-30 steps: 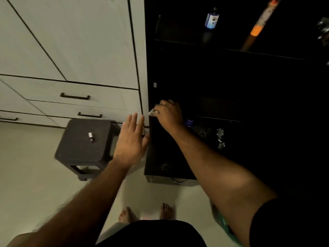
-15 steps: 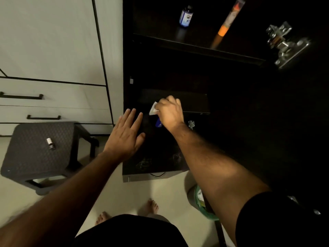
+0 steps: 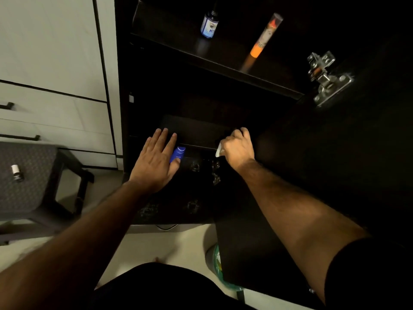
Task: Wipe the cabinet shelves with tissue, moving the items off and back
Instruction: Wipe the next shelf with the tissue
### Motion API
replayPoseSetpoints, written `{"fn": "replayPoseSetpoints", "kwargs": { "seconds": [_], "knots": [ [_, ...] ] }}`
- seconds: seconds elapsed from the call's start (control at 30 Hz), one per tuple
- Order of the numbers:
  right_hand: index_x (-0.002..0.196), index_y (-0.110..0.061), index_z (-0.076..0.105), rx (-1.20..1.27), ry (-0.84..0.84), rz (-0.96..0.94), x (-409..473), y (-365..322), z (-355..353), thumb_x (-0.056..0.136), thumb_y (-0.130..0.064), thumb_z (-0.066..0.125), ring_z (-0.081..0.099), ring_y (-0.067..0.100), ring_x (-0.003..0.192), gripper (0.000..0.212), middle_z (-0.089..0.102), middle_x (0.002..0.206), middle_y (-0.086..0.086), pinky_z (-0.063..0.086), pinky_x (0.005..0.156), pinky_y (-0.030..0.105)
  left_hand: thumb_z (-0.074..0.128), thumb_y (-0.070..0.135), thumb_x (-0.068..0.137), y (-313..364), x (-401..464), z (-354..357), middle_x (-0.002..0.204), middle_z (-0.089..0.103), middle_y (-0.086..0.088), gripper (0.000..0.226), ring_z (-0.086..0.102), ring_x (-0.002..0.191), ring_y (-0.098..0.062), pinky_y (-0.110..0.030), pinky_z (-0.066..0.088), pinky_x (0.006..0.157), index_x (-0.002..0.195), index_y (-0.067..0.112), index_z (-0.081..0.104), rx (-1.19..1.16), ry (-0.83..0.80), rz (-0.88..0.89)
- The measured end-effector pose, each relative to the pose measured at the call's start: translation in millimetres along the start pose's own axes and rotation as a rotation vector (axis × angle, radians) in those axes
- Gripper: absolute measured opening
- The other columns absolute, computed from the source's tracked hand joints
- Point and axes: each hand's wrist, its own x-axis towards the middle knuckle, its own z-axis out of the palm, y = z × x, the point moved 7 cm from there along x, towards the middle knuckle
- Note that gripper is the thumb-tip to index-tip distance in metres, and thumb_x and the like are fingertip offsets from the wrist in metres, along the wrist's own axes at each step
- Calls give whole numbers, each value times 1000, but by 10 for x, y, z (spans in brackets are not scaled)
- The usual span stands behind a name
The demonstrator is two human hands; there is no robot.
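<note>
The dark cabinet stands open before me. My right hand (image 3: 238,147) grips a white tissue (image 3: 219,151) at the front edge of a low shelf (image 3: 196,130). My left hand (image 3: 156,161), fingers straight, reaches into the cabinet and touches a blue container (image 3: 178,154) that stands just below that shelf edge. On the upper shelf (image 3: 223,63) stand a small blue-labelled bottle (image 3: 209,24) and a tall orange tube (image 3: 264,38). The lowest shelf is dark, with faint glints of small items.
A dark grey stool (image 3: 33,182) at the left carries a small white-capped bottle (image 3: 16,173). White drawers (image 3: 55,108) fill the left wall. A metal hinge (image 3: 326,77) sits on the open door (image 3: 257,242) at right. A green bin (image 3: 218,262) stands behind the door.
My left hand moved forward into the cabinet onto the blue container. My right hand slid rightward along the low shelf edge with the tissue. The view shifted right and closer.
</note>
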Motion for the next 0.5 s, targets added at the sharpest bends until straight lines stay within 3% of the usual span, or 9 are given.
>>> {"fn": "replayPoseSetpoints", "kwargs": {
  "seconds": [0.1,0.23,0.4,0.5],
  "knots": [
    [99,-24,67,-121,-79,6,-6,86,-12,84,-19,59,51,26,112,18,68,90,-3,2,119,54,34,47,99,50,65,34,162,-6,-10,70,-17,146,-18,-35,-10,119,152,18,-1,17,5,-25],
    [98,-24,68,-225,-143,70,-31,101,-58,86,-18,56,54,26,111,19,69,87,0,-1,118,56,31,48,100,59,104,72,162,-8,-10,69,-18,146,-19,-36,-11,119,153,18,-3,54,-5,-49],
    [106,-24,67,-287,-206,87,26,15,-26,90,-22,55,54,26,115,20,70,99,0,13,116,53,11,58,91,-8,4,63,162,-1,-12,76,-15,146,-19,-36,-9,119,155,17,5,71,6,-73],
    [107,-24,65,-305,-217,101,43,-13,-36,90,-18,55,61,21,103,21,69,97,-3,25,108,46,12,57,90,-47,-100,48,162,1,-13,77,-11,148,-21,-37,-7,120,155,15,8,74,3,-80]
  ]
}}
